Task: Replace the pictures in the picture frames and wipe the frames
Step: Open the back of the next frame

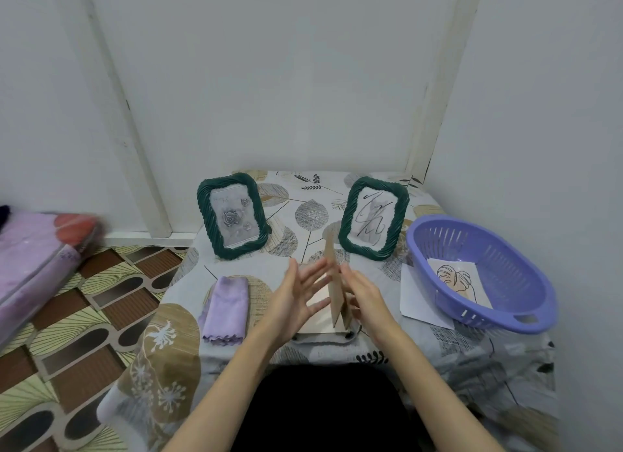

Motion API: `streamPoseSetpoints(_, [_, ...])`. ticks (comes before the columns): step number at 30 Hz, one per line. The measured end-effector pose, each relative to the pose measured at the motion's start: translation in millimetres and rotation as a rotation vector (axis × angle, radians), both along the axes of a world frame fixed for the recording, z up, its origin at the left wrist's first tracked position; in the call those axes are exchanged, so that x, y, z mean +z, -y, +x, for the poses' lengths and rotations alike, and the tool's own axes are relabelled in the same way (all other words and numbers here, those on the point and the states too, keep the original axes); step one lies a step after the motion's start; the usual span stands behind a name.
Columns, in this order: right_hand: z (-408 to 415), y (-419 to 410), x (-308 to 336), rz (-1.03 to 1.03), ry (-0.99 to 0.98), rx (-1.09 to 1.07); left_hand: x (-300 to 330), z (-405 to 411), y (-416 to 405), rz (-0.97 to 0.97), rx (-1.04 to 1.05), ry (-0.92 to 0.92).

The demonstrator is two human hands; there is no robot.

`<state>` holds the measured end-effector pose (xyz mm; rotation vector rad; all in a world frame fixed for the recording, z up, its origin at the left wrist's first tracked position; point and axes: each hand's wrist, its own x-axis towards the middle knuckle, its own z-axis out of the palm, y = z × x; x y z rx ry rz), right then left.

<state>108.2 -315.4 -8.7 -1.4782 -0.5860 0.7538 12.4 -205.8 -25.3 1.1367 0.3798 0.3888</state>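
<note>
Two green rope-edged picture frames stand upright at the back of the table: the left frame (233, 215) shows a grey rose picture, the right frame (373, 217) a black line drawing. A third frame (324, 336) lies face down at the front edge, its brown cardboard back stand (332, 279) raised on edge. My left hand (298, 291) hovers with spread, straight fingers just left of the stand. My right hand (362, 293) is on the stand's right side, fingers against it. A folded lilac cloth (226, 308) lies to the left.
A purple plastic basket (485, 272) at the right holds a leaf line-drawing print (460, 279); a white sheet (418, 303) sticks out under it. The table wears a leaf-patterned cover (168, 343). A wrapped pink bundle (37, 259) lies on the patterned floor at left.
</note>
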Motion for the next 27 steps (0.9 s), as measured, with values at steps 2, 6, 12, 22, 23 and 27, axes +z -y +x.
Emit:
streamPoseSetpoints(2, [3.0,-2.1,-3.2,0.002,-0.024,-0.086,1.6,4.9,6.3,0.002,-0.052,-0.007])
streamPoseSetpoints(6, [12.4,5.0,-5.4,-0.007,-0.109,-0.241,2.1,5.2,4.2,0.148,0.095,-0.076])
streamPoseSetpoints(12, [55.7,39.1,-16.0,-0.294,0.160,-0.332,-47.6,-15.1,-28.0,1.285,0.054,-0.740])
streamPoseSetpoints(22, [59.2,35.7,-47.6,-0.662,0.568,-0.197,-57.2,-37.6,-37.1,1.528,0.132,-0.925])
streamPoseSetpoints(23, [56.1,33.0,-49.9,-0.696,0.609,-0.181,-56.1,-38.8,-35.4,1.500,0.143,-0.939])
streamPoseSetpoints(27, [50.3,23.6,-57.6,-0.780,0.690,-0.156,-50.4,-38.6,-31.9,1.523,0.160,-0.923])
